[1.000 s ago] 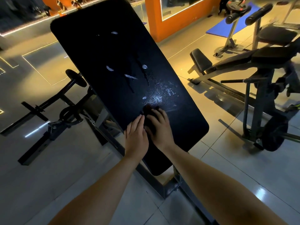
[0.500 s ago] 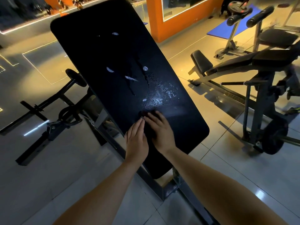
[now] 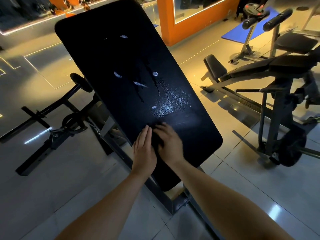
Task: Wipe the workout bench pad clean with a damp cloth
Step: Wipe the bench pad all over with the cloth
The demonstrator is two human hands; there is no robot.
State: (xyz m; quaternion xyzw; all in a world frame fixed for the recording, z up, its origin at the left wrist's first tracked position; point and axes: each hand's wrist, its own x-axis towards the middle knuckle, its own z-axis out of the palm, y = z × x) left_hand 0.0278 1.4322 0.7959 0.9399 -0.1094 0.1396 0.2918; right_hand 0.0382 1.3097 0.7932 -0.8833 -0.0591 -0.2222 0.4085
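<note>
The black bench pad (image 3: 124, 66) slopes up and away from me, with pale wet smears and spots (image 3: 166, 108) in its middle. My left hand (image 3: 143, 151) lies flat at the pad's lower left edge, fingers straight and together. My right hand (image 3: 170, 142) is beside it on the pad, blurred by motion. Both press on a dark cloth (image 3: 156, 138) that shows only as a dark patch between them. Most of the cloth is hidden under the hands and hard to tell from the pad.
The bench's metal frame (image 3: 166, 200) stands on glossy tiles below my arms. A black rack with a round plate (image 3: 57, 122) sits left of the pad. At right stand another bench machine (image 3: 259, 70) and a weight plate (image 3: 290, 148). An orange pillar (image 3: 166, 19) is behind.
Both hands have slid a little down the pad with the cloth. The right hand is now motion-blurred, and less of the cloth shows above the fingertips.
</note>
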